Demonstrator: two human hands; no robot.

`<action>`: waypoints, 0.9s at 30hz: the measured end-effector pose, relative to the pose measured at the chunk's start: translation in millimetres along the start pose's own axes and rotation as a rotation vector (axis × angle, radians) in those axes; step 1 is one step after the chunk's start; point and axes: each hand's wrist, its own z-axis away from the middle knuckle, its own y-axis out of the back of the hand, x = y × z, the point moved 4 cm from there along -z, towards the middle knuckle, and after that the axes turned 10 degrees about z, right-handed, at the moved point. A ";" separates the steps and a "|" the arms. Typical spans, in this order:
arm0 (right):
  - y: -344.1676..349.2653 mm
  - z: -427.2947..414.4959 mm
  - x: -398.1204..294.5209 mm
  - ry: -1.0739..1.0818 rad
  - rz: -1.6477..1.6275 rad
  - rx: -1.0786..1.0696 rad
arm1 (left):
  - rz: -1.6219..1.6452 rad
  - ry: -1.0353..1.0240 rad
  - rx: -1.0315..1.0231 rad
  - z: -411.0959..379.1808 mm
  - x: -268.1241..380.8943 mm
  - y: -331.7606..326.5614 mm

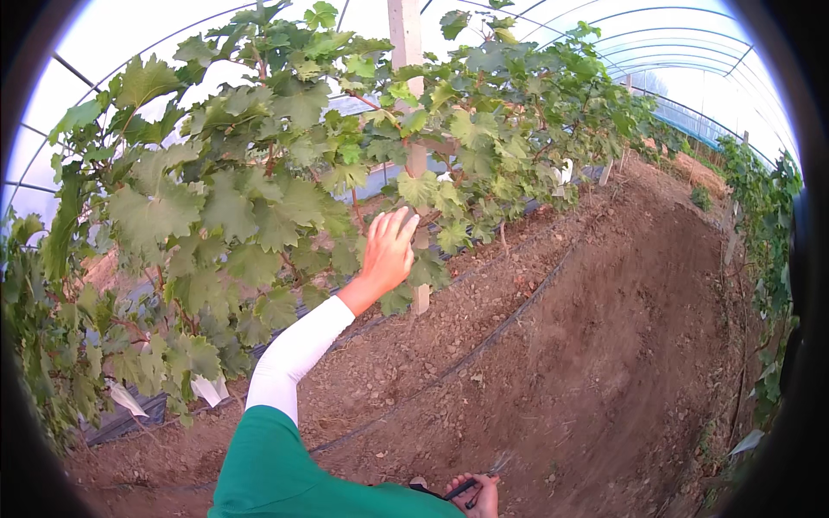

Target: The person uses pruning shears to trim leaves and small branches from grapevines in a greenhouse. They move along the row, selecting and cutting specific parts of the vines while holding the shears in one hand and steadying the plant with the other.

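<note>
My left hand (386, 256) reaches up and forward to the grapevine (291, 194), its back towards me and its fingers extended. Nothing shows in it; the fingertips are by the leaves in front of a pale trellis post (418, 162), and contact with them is unclear. Low at the bottom edge, my right hand (479, 497) is closed around the dark handles of pruning snips (461, 489). Their blades are blurred and point up and to the right. A white sleeve covers my left forearm, below a green short sleeve.
White paper bags (209, 390) hang low among the vines. A black drip hose (492, 340) runs along the brown soil (602, 362). Another vine row (767, 259) borders the path on the right. Curved greenhouse hoops (667, 29) arch overhead.
</note>
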 end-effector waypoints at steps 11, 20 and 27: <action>21.6 -72.4 -79.7 0.032 -0.099 -0.025 | 0.301 0.164 -0.118 39.5 85.0 -17.5; -134.1 -70.9 -228.8 0.054 0.205 -0.254 | 0.695 0.532 -0.125 134.3 130.5 -80.9; -302.5 -133.6 -333.4 0.099 0.380 -0.615 | 0.740 0.701 -0.150 161.1 62.8 -136.1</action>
